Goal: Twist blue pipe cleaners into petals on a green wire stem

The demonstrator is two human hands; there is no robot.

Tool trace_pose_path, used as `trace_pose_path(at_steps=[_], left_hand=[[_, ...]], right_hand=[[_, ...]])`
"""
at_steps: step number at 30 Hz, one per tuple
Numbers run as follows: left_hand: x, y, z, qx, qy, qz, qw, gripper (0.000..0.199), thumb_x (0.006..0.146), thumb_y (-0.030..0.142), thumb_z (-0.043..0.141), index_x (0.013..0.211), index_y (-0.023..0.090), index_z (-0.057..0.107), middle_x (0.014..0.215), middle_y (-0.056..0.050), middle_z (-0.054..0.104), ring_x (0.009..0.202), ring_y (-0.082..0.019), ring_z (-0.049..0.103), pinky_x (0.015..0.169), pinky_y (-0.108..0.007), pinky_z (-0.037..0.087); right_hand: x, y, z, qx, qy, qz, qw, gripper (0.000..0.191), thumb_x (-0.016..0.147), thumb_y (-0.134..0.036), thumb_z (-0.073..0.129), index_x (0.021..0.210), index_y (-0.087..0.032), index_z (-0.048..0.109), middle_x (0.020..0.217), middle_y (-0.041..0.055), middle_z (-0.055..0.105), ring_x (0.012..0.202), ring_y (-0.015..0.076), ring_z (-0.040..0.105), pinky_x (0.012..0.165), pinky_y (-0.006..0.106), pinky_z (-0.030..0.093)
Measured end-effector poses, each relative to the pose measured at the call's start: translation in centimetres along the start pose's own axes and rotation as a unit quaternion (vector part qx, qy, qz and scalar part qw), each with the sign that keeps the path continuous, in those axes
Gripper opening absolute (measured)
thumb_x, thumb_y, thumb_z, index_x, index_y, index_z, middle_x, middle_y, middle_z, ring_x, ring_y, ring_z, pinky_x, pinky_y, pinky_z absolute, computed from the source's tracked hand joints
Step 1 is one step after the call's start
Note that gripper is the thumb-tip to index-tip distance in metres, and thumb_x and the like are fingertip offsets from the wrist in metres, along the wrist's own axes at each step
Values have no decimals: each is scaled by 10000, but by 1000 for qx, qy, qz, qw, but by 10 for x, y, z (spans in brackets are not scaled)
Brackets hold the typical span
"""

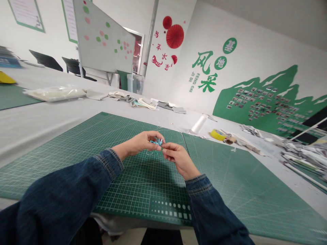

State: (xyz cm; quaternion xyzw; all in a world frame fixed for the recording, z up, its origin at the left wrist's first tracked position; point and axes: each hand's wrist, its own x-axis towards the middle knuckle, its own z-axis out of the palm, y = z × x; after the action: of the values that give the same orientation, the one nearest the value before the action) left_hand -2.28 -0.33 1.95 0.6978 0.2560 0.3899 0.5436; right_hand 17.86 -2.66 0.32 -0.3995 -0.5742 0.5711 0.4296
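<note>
My left hand (150, 140) is closed round a small blue beaded piece (158, 141), its fingers curled over it. Clear blue beads stick out between thumb and forefinger, and a thin pale strand loops below them. Close beside it, my right hand (176, 157) pinches with thumb and forefinger at the lower edge of the piece, where a bit of green shows. What exactly lies in that pinch is too small to make out. Both hands are above a green cutting mat (122, 183) printed with a grid.
A second green mat (245, 183) adjoins on the right. Beyond lie a yellow tape roll (217, 134), a white roll (199, 124), fabric scraps (145, 103) and a plastic-wrapped pack (55, 93). More cloth piles (304, 154) are at far right.
</note>
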Motion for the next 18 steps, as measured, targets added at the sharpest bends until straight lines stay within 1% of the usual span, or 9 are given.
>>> trace_pose_path(at_steps=[3, 5, 7, 9, 11, 13, 15, 16, 18], left_hand=[[-2, -2, 0, -63, -22, -34, 997, 216, 733, 224, 736, 913, 178, 625, 817, 27, 546, 590, -65, 399, 525, -205, 291], [-2, -1, 2, -62, -20, -23, 998, 231, 746, 230, 718, 948, 186, 614, 868, 15, 560, 603, -67, 408, 543, -211, 316], [-1, 2, 5, -3, 5, 11, 1000, 302, 731, 230, 727, 1010, 201, 616, 1004, -16, 592, 738, -102, 486, 655, -238, 395], [2, 5, 12, 93, 40, 40, 994, 348, 710, 234, 742, 1036, 210, 624, 1092, -32, 603, 867, -139, 516, 783, -279, 420], [5, 6, 19, 178, 84, 54, 979, 264, 724, 233, 716, 975, 202, 640, 1048, -32, 622, 886, -157, 525, 827, -306, 420], [6, 4, 25, 210, 132, 50, 967, 126, 761, 220, 657, 883, 192, 641, 935, -23, 626, 823, -153, 532, 780, -303, 430], [7, 2, 27, 176, 149, 27, 973, 64, 794, 227, 616, 843, 187, 630, 801, -3, 600, 703, -132, 522, 677, -278, 426], [6, 0, 26, 136, 140, 11, 981, 68, 804, 237, 613, 846, 185, 626, 754, 8, 583, 642, -117, 506, 623, -263, 412], [4, -1, 21, 39, 98, -22, 994, 116, 803, 266, 643, 878, 179, 626, 731, 14, 577, 576, -94, 482, 557, -241, 387]], right_hand=[[-1, -1, 0, 2, -13, 8, 1000, 155, 680, -274, 748, 814, -199, 720, 582, -32, 594, 505, 85, 448, 484, 238, 258], [-1, -1, 0, -5, -7, 10, 1000, 163, 684, -285, 741, 820, -199, 717, 579, -31, 591, 499, 88, 444, 484, 241, 258], [1, -1, 0, -19, 10, 4, 1000, 168, 685, -293, 730, 820, -193, 719, 562, -28, 587, 491, 92, 436, 487, 247, 264], [3, 1, -1, -32, 34, -11, 999, 167, 678, -290, 728, 812, -190, 721, 537, -33, 576, 492, 97, 429, 495, 253, 271], [5, 2, 0, -39, 56, -29, 997, 150, 680, -284, 724, 798, -191, 722, 525, -39, 562, 504, 100, 426, 507, 257, 278], [5, 3, 0, -47, 69, -41, 996, 135, 686, -271, 716, 795, -191, 729, 528, -42, 557, 516, 101, 425, 517, 260, 285], [5, 3, 1, -51, 71, -46, 995, 128, 687, -253, 710, 796, -191, 736, 533, -41, 559, 524, 102, 434, 523, 261, 290], [5, 2, 1, -50, 70, -45, 995, 128, 682, -245, 710, 796, -191, 738, 535, -41, 562, 526, 103, 441, 524, 261, 292], [4, 2, 2, -44, 64, -41, 996, 131, 675, -242, 716, 792, -190, 739, 537, -38, 573, 529, 105, 454, 522, 259, 295]])
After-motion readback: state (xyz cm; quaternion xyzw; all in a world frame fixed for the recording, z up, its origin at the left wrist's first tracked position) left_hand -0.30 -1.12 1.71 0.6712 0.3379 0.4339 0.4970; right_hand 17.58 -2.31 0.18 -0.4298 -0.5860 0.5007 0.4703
